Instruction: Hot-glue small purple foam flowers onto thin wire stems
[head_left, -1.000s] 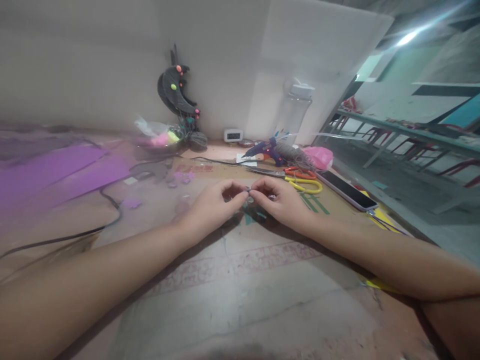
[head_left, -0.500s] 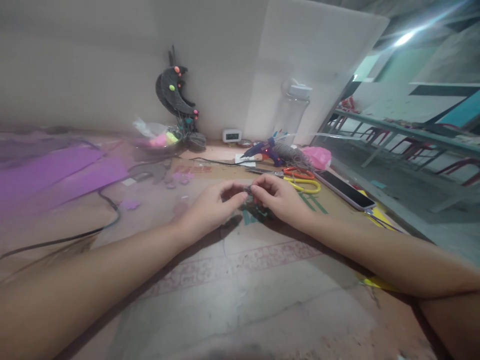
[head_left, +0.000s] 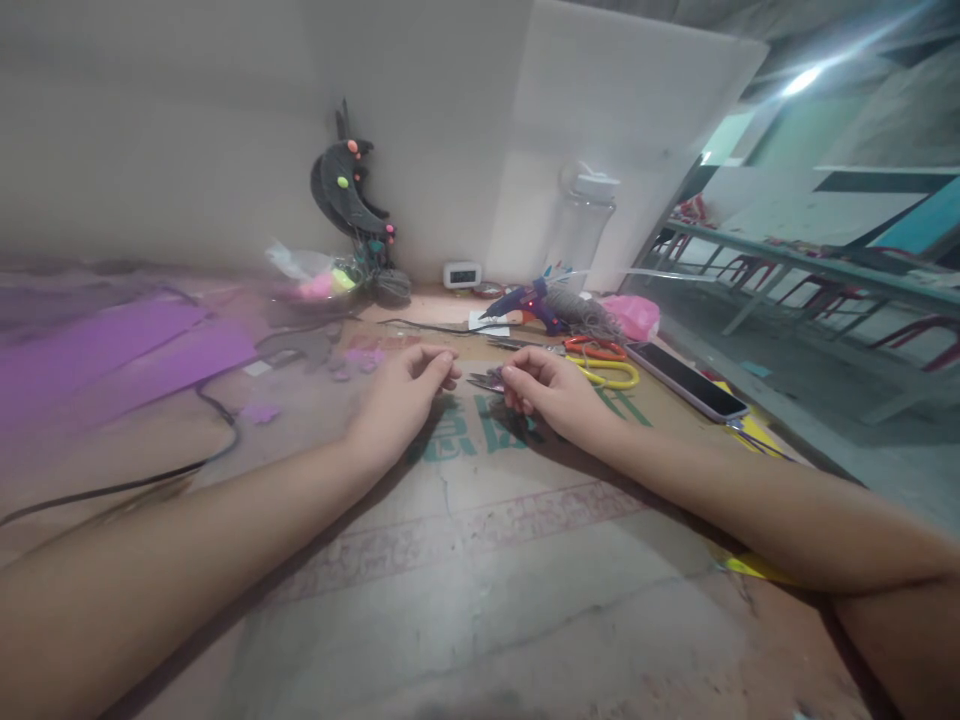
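Note:
My right hand (head_left: 551,385) pinches a small dark grey piece (head_left: 495,371) between thumb and forefinger; what it is made of is too blurred to tell. Apart from it, my left hand (head_left: 409,395) is closed, its thumb pressed to the fingers, and I cannot make out whether anything is in them. Behind my right hand lie yellow-handled scissors (head_left: 615,376), their blades seeming to show left of my fingertips. Just beyond them are orange-handled scissors (head_left: 596,348). Both hands are over a cardboard sheet (head_left: 450,520) with green and red print.
Farther back are a blue glue gun (head_left: 525,300), grey yarn (head_left: 581,310), a pink bundle (head_left: 634,317), a clear bottle (head_left: 585,225) and a small clock (head_left: 461,275). A phone (head_left: 686,380) lies right. Purple sheets (head_left: 135,350) and a black cable (head_left: 225,410) are left.
My hands were together at the small grey piece. My left hand has drawn away to the left, while the piece stays in my right hand. Scissor blades now show between them.

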